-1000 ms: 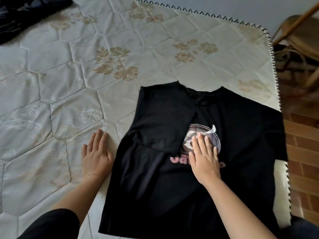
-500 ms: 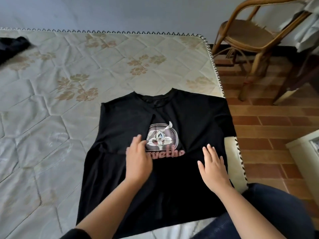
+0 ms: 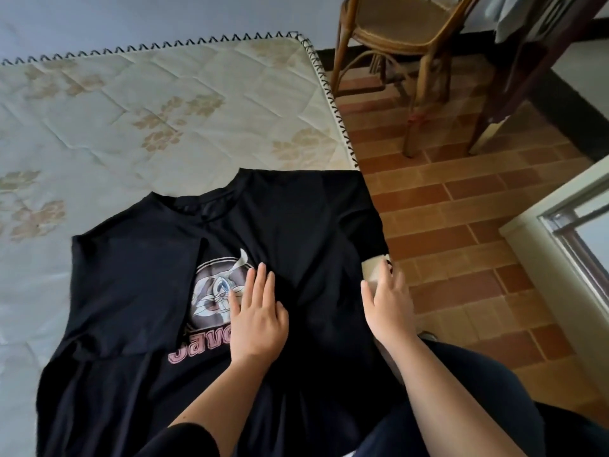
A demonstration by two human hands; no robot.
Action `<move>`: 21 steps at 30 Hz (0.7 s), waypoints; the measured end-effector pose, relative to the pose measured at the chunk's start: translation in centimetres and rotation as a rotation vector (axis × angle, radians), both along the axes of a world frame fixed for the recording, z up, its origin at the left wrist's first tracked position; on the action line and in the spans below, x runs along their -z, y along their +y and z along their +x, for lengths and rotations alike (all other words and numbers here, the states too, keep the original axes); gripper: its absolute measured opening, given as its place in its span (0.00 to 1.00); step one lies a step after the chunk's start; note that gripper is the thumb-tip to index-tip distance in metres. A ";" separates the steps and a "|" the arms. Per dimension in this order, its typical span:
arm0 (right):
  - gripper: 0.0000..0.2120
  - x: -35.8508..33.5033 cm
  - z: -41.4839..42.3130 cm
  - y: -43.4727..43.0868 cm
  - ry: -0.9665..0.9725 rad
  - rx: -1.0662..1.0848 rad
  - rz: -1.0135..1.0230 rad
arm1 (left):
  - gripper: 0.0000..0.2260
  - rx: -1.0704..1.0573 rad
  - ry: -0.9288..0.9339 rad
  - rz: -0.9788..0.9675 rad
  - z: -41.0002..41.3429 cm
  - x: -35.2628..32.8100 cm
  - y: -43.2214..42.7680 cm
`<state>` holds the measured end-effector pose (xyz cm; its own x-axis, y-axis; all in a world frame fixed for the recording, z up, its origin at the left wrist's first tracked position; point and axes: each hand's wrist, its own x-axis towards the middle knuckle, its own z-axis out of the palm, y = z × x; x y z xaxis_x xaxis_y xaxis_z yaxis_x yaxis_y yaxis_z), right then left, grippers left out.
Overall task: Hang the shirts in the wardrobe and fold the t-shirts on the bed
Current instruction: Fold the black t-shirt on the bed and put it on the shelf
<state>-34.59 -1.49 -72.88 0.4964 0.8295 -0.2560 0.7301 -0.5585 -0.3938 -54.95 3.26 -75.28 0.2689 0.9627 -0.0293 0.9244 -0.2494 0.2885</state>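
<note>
A black t-shirt (image 3: 138, 282) with a cartoon rabbit print and pink lettering lies face up on the quilted mattress (image 3: 131, 120), near its right edge. Its left sleeve is folded in over the chest. My left hand (image 3: 258, 318) rests flat on the middle of the shirt, fingers straight, partly covering the print. My right hand (image 3: 389, 305) lies at the shirt's right edge, just below the right sleeve, with its fingers reaching over the mattress border; whether they pinch the cloth is hidden.
A wooden chair with a woven seat (image 3: 398, 31) stands on the brick-tile floor (image 3: 461, 206) right of the bed. A dark table leg (image 3: 514, 80) and a white door frame (image 3: 560, 245) are farther right. My dark trouser leg (image 3: 478, 400) is at the bottom right.
My left hand moved off the mattress onto the shirt's middle. My right hand slid from the print to the shirt's right edge. The view swung to the right.
</note>
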 end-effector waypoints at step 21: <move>0.18 0.2 6.9 5.8 1.523 0.673 0.470 | 0.27 -0.031 0.007 0.091 0.0 0.9 -0.2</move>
<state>-27.66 4.28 -73.04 0.3208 0.7305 -0.6028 -0.7168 -0.2288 -0.6587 -54.94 3.04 -76.17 0.2388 0.9694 0.0568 0.9341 -0.2453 0.2592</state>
